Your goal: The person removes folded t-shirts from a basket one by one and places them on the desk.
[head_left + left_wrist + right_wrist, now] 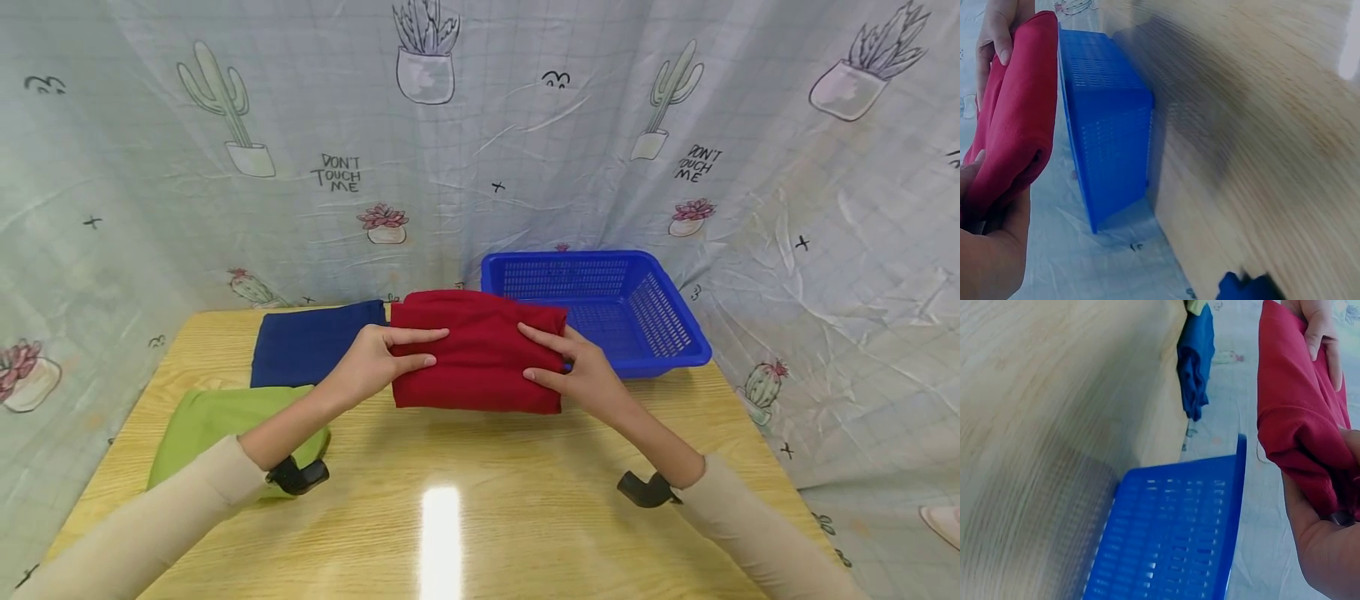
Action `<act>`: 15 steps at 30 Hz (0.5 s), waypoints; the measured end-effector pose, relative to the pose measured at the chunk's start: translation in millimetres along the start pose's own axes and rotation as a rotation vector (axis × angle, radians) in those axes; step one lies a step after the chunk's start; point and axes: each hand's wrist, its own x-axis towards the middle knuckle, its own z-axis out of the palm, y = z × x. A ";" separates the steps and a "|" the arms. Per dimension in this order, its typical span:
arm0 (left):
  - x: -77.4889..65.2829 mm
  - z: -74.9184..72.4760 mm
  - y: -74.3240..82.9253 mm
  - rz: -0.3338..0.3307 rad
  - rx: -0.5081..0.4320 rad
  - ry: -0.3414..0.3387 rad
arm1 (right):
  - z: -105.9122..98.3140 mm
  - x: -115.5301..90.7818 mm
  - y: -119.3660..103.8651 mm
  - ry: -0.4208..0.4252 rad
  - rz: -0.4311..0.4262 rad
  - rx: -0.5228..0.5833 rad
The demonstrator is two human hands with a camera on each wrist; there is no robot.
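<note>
Both hands hold a folded red cloth (480,375) up off the table, in front of the blue basket's left part. The left hand (375,362) grips its left end, with thumb and a finger on the top face. At the right end the right hand (581,367) grips it the same way. In the left wrist view the red cloth (1019,106) shows as a thick folded bundle, and the other fingers pass beneath it. The right wrist view shows layered folds at the near end of the red cloth (1297,406).
A blue plastic basket (667,367) with perforated walls stands at the back right of the wooden table (510,500). Folded navy cloth (300,346) lies at the back left, and a green cloth (217,417) lies nearer, partly behind the left forearm. A patterned curtain (480,150) hangs behind.
</note>
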 end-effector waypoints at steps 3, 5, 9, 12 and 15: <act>-3.7 -1.1 -6.1 -0.002 0.009 0.008 | 5.0 -1.3 -0.6 -0.016 -0.012 -0.003; -6.4 -2.3 -10.4 -0.006 0.010 0.011 | 8.3 -2.1 -0.8 -0.024 -0.021 -0.003; -14.1 -5.6 -16.8 -0.011 0.020 0.020 | 15.7 -2.4 -1.2 -0.045 -0.028 -0.005; -20.0 -7.8 -20.7 -0.015 0.026 0.027 | 22.0 -1.7 -1.3 -0.061 -0.026 -0.006; -24.9 -9.6 -24.2 -0.015 0.029 0.035 | 28.5 0.3 -0.4 -0.073 -0.034 -0.004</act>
